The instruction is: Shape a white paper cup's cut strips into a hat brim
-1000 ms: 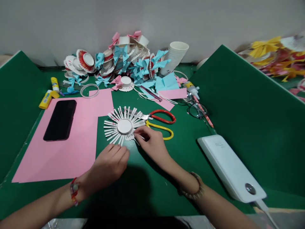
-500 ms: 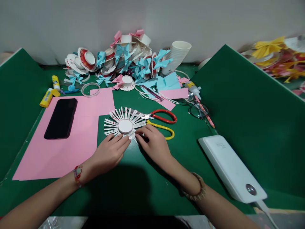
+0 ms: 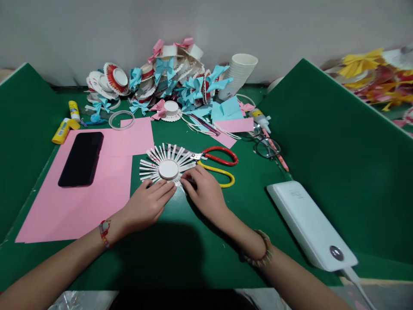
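Note:
A white paper cup [image 3: 168, 169] stands bottom up on the green table, its sides cut into narrow strips that fan out around the round base. My left hand [image 3: 146, 202] rests at its near side, fingers stretched out and pressing on the near strips. On the near right, my right hand [image 3: 204, 187] pinches at the strips between thumb and fingers; the exact strip is hidden. Just behind that hand lie scissors [image 3: 221, 156] with one red and one yellow handle, their blades partly under the strips.
Pink paper [image 3: 106, 206] lies at left beneath a black phone [image 3: 81, 159]. Glue sticks [image 3: 61, 131], a tape ring [image 3: 121, 120] and eyeglasses [image 3: 268, 147] surround the work. Finished cup hats with bows [image 3: 164, 71] and stacked cups [image 3: 240, 71] fill the back. A white power bank [image 3: 311, 224] sits right, between green dividers [image 3: 338, 163].
Both hands keep nearly the same hold at the near strips. The whole view has shifted very slightly; the cup and scissors stay in place on the table.

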Motion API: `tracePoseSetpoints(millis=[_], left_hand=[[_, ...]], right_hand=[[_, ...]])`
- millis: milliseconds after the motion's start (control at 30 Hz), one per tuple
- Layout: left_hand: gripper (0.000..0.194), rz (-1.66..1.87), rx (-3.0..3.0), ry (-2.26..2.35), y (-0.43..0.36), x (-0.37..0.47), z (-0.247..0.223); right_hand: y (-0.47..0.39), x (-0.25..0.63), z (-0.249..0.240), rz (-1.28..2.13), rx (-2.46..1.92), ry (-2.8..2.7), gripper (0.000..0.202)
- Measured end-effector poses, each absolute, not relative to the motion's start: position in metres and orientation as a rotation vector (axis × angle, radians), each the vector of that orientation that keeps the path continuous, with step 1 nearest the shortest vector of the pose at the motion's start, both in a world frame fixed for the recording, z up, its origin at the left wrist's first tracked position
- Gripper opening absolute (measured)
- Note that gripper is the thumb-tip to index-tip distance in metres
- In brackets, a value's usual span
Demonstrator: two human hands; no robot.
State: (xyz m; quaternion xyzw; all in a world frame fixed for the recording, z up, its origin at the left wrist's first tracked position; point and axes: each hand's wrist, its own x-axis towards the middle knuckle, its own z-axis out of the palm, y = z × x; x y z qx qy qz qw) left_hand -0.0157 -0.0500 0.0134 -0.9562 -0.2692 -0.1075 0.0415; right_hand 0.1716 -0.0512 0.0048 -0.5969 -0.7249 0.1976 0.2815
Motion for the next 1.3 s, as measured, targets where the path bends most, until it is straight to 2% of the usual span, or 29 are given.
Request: tracePoseSetpoints(millis=[200,433,600,933,1300], left_hand=[[0.037,-0.350,-2.970,-0.825,-0.051,-0.019,0.013],[0.037,-0.341,-2.959,-0.823,-0.050,-0.020,0.012],[0.040,-0.300,-2.947,-0.776,-0.052,-0.021,0.010],[0.037,-0.314,-2.941,-0.793,-0.052,-0.019,0.010],[0.037,-0.265,-2.901,-0.720,-0.052,-0.019,0.007]], right_hand=[[-0.054,0.175,0.005,0.765,-1.425,-1.902,0.006],[-0.062,0.176,0.005,0.491,-1.330,-2.124,0.013],[-0.063,0.176,0.004,0.424,-1.313,-2.201,0.015],[-0.060,0.171,0.006,0.584,-1.449,-2.014,0.012],[-0.055,0.165,0.000,0.547,-1.609,-1.921,0.011]])
